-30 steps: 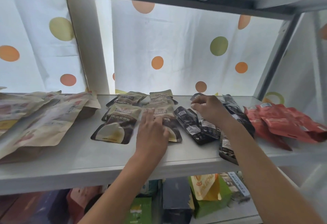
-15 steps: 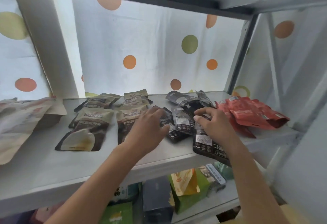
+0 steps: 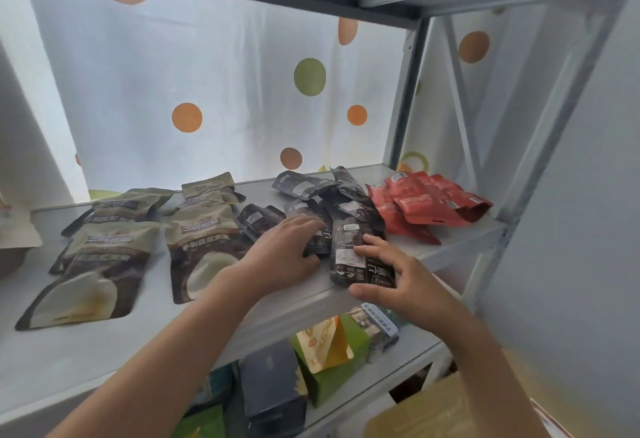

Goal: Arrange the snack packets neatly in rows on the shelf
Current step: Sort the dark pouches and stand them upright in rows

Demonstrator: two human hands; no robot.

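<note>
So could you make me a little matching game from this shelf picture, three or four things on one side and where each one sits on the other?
Things:
1. red packets
2. black packets
3. brown-and-cream packets
4. green box

Places:
A. on the lower shelf below
B. far right of the shelf
C. left of both hands
D. middle, under the left hand and right hand

Pairs: 1-B, 2-D, 3-C, 4-A
</note>
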